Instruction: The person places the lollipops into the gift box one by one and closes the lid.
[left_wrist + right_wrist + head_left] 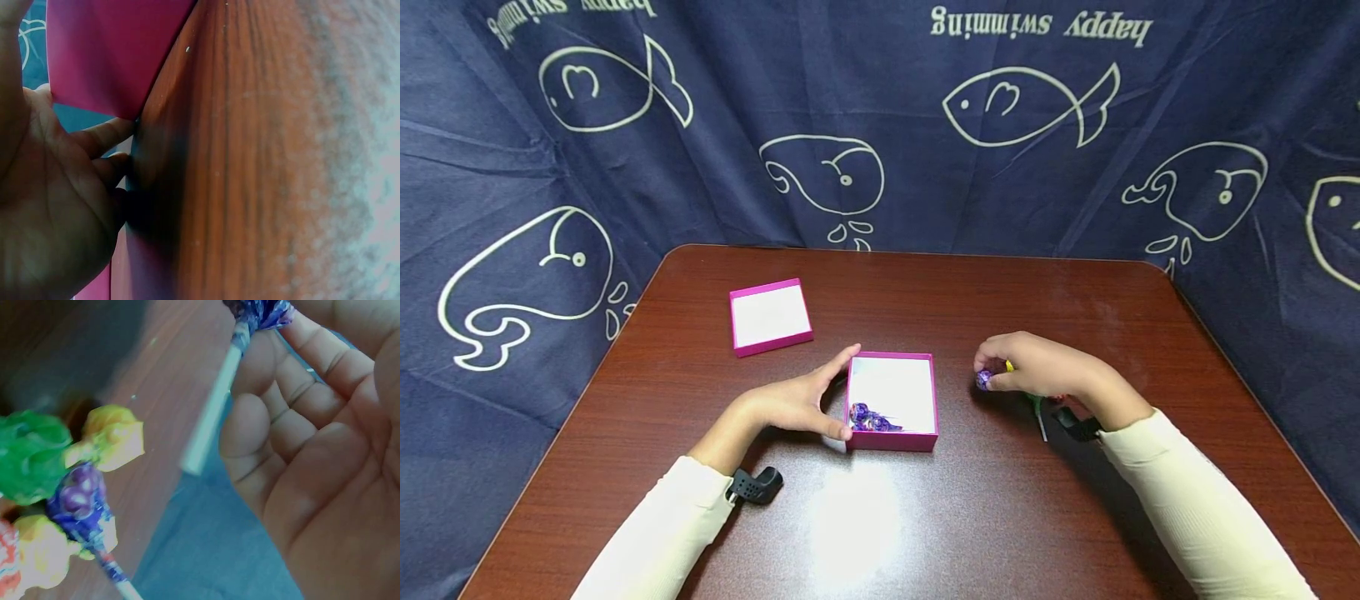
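Observation:
My left hand (797, 402) spans the left side of a pink square box (891, 443), thumb at the front corner and index finger at the back one. Several purple-wrapped lollipops (871, 420) lie in the box's front left corner on its white bottom. To the right of the box, my right hand (1037, 364) pinches a purple-wrapped lollipop (983, 380); its pale stick (215, 412) slants downward in the right wrist view. Beneath that hand lie more lollipops: a green one (34, 453), a yellow one (115, 437), a purple one (80, 497) and a red one (7, 556), largely hidden from the head view.
A shallow pink lid (773, 343) with a white inside lies behind and left of the box. All this stands on a dark red-brown wooden table (1000, 517). A blue cloth (910, 192) with white fish drawings hangs around the back and sides.

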The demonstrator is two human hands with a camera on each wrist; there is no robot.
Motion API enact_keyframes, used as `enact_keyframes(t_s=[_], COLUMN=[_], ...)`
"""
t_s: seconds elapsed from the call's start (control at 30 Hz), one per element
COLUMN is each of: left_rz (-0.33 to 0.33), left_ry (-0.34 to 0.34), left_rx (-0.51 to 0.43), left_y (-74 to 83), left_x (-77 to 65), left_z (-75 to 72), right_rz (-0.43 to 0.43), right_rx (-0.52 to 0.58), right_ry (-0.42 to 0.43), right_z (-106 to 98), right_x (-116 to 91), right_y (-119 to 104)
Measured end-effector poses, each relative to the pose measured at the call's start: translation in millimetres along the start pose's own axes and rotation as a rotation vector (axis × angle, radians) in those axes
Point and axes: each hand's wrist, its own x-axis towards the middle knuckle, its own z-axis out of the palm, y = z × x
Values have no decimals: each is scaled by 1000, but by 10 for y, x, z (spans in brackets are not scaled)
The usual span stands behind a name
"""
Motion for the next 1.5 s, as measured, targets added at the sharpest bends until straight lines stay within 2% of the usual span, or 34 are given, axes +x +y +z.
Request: enact_keyframes(t_s=[0.33, 0.63, 0.97, 1.5], left_rz=[-2, -6, -1, -9], left_ry=[-3, 6, 7, -13], left_rx=[5, -4, 1, -7], left_y=[6, -1, -17, -5], left_x=[4, -6, 2, -3], left_z=[-20, -16, -15, -9], right_rz=[-16, -61, -68, -140], right_rx=[56, 69, 127, 151], right_ry=[-1, -43, -98, -66], right_z=[-38, -115, -156, -133], right_x=[134, 326, 505, 794], right_y=[-79, -215, -429, -697])
